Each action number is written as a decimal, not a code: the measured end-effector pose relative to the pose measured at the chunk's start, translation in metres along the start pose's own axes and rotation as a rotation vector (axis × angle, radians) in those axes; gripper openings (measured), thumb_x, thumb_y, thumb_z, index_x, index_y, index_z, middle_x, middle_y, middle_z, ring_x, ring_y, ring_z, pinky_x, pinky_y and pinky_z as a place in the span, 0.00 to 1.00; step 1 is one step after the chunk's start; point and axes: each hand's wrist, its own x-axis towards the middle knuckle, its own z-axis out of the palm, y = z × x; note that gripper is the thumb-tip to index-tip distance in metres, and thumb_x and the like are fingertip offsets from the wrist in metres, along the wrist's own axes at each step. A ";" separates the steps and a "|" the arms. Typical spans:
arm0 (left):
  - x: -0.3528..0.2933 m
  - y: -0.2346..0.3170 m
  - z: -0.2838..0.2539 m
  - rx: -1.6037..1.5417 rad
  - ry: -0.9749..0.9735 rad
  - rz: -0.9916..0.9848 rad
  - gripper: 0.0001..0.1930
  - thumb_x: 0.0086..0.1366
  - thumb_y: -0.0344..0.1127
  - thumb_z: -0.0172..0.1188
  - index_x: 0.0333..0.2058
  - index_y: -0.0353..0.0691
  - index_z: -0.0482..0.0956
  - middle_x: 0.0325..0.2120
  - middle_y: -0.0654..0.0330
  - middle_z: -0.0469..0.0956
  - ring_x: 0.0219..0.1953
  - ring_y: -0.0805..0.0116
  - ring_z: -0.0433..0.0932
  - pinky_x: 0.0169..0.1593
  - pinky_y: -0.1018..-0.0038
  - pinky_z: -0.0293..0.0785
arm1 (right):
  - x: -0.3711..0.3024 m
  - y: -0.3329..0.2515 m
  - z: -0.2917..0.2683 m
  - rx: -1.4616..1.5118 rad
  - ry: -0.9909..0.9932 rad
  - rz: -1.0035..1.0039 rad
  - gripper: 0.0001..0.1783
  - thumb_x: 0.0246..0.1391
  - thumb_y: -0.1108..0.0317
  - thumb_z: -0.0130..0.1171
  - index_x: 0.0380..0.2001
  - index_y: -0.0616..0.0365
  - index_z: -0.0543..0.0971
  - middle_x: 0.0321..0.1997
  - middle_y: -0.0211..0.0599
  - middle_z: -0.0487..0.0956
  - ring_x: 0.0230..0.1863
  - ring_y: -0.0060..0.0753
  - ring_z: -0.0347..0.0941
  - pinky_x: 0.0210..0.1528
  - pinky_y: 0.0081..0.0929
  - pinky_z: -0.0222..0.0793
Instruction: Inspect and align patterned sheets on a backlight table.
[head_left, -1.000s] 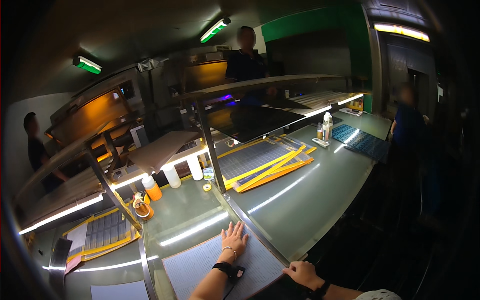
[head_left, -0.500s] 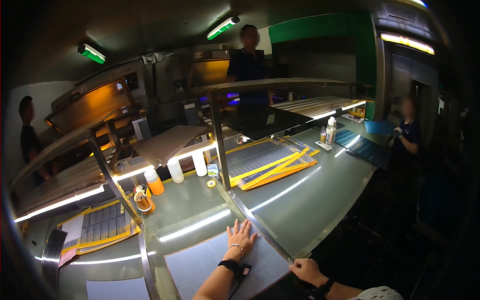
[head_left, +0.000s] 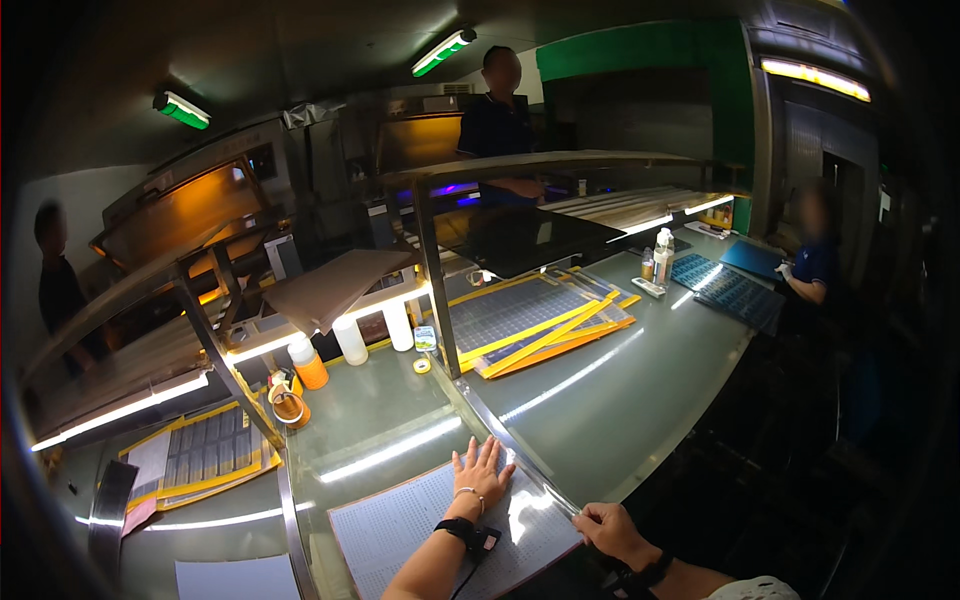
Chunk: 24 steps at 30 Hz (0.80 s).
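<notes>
A pale panel (head_left: 400,535), printed with rows of tiny dots and edged in reddish brown, lies on the grey-green bench in front of me. My left hand (head_left: 482,480) rests flat on its upper part with the fingers spread. At the panel's right corner my right hand (head_left: 608,530) is closed, thumb and fingers pinched at the edge. Whether the pinch takes the panel itself or a clear film over it, I cannot tell. A bright, ragged reflection shines on the surface between the two hands.
A metal strip (head_left: 510,440) runs along the panel's right side. Farther back are yellow-edged films (head_left: 540,315), an orange bottle (head_left: 310,365), white bottles (head_left: 350,340) and a tape roll (head_left: 422,366). A white sheet (head_left: 235,578) lies left. A co-worker (head_left: 815,265) handles a blue panel (head_left: 750,256).
My right hand has risen slightly at the corner, and a bright reflection has appeared on the panel. My left hand stays put. At right, the co-worker's blue panel is lower, toward the bench.
</notes>
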 end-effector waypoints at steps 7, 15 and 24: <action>-0.002 -0.001 0.002 -0.041 -0.005 -0.015 0.33 0.64 0.60 0.33 0.63 0.48 0.50 0.64 0.65 0.47 0.67 0.59 0.39 0.64 0.48 0.33 | -0.002 0.000 -0.001 -0.099 0.010 -0.082 0.14 0.49 0.63 0.57 0.18 0.62 0.74 0.12 0.36 0.72 0.17 0.27 0.71 0.22 0.25 0.64; 0.002 0.003 0.000 0.062 0.030 0.015 0.35 0.62 0.59 0.38 0.60 0.42 0.55 0.63 0.61 0.51 0.66 0.60 0.42 0.64 0.48 0.33 | -0.017 0.057 0.003 -0.491 0.170 -0.022 0.18 0.44 0.52 0.61 0.17 0.57 0.76 0.15 0.41 0.74 0.21 0.47 0.72 0.23 0.34 0.66; 0.011 0.004 0.005 0.046 0.029 0.069 0.36 0.62 0.59 0.37 0.60 0.37 0.54 0.63 0.56 0.50 0.66 0.59 0.43 0.65 0.52 0.33 | -0.012 0.082 0.002 0.163 -0.055 0.248 0.16 0.52 0.60 0.57 0.19 0.61 0.76 0.14 0.29 0.74 0.17 0.18 0.68 0.22 0.18 0.62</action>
